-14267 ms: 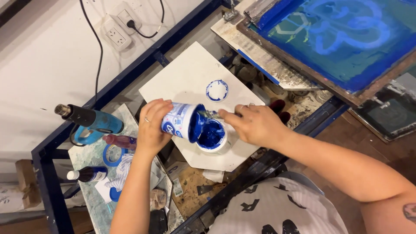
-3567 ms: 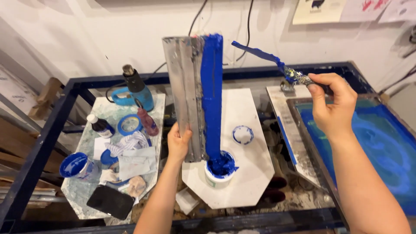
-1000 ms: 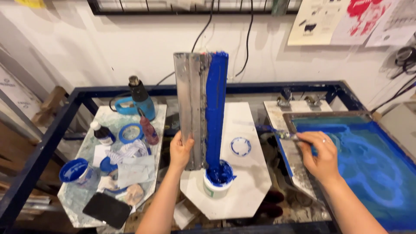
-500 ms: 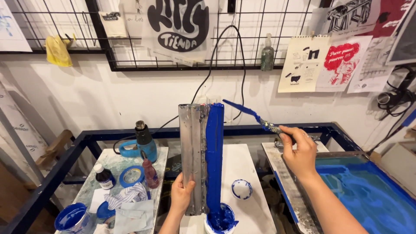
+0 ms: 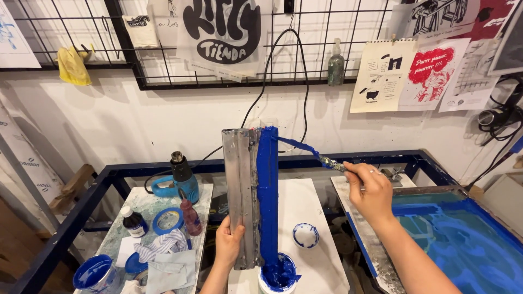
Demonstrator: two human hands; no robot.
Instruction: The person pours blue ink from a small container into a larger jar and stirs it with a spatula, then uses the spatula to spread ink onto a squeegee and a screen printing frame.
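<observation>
Head view. Since half a second ago the right hand (image 5: 372, 191) has dropped a little and drawn nearer the squeegee (image 5: 251, 196); the spatula (image 5: 310, 151) tip, which stood clear above the blade edge, now touches the blue blade near its top. The squeegee and the left hand stay as they were.

Left hand (image 5: 229, 243), lower centre of the frame: fingers wrapped around the lower part of the squeegee's metal handle, holding it upright. The squeegee's bottom end stands in an open ink tub (image 5: 277, 276) at the bottom edge, centre; thick blue ink coats the whole blade and pools in the tub.

Right hand, right of centre: fingers pinched on the spatula's handle, blade smeared blue and slanting up and left to the squeegee.

White board (image 5: 308, 209) under the tub, with a small blue-rimmed lid (image 5: 305, 235) just right of the squeegee. Lower right: printing screen (image 5: 460, 239) flooded blue. Left of centre on a stained tray: heat gun (image 5: 180, 179), tape roll (image 5: 168, 220), small dark bottle (image 5: 133, 222), rags (image 5: 160, 245), blue tub (image 5: 93, 272) at lower left. Upper frame: wire grid (image 5: 125, 49) with hung posters.
</observation>
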